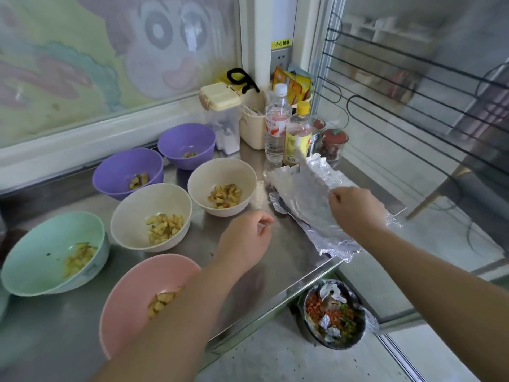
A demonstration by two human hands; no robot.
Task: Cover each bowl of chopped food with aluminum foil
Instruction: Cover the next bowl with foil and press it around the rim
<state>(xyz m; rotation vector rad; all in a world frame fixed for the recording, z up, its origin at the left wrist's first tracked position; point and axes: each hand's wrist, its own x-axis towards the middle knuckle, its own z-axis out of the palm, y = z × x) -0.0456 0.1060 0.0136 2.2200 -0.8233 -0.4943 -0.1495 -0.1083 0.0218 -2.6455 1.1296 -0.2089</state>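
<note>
Stainless counter is carrying six uncovered bowls of chopped food: mint bowl, pink bowl, two purple bowls, two beige bowls. Cartoon-film window is running behind. Left hand is hovering mid-counter, fingers loosely curled, empty. Right hand is pinching the foil sheet, holding its edge raised at the counter's right corner, beside the glass partition.
</note>
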